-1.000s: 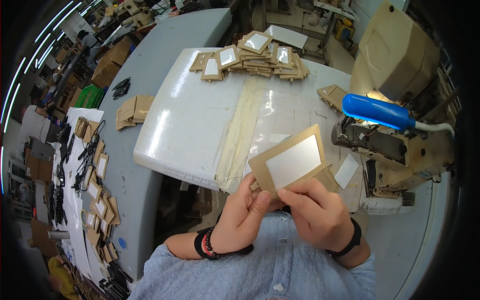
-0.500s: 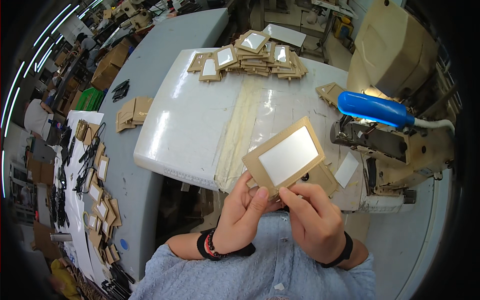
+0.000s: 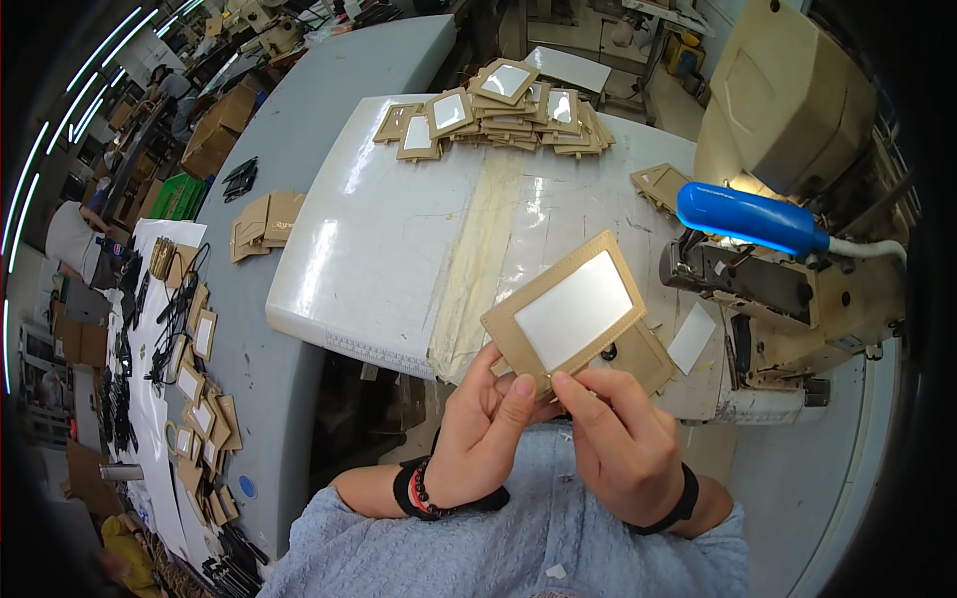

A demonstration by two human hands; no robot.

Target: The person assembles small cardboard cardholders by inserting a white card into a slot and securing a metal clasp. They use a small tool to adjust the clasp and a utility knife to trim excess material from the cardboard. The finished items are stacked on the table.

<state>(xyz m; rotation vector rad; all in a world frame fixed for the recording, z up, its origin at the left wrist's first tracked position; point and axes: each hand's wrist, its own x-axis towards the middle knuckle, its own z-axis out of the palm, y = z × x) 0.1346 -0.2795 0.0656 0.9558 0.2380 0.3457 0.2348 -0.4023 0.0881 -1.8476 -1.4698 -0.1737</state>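
Head view, lower centre: clamped tan, leather-like, rectangular white-windowed holder (image 3: 566,317) in left hand (image 3: 480,429), pinched low with right hand (image 3: 630,439); seemingly needed steady, light pressure.

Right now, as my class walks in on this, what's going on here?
A person holds a flat, tan rectangular holder with a pale window in both bare hands. The left hand grips its lower left side; the right hand has its fingertips at the bottom corner. They are at the near edge of a glossy white worktable. A pile of similar tan holders lies at its far edge, and a beige sewing machine with a blue lamp stands right.
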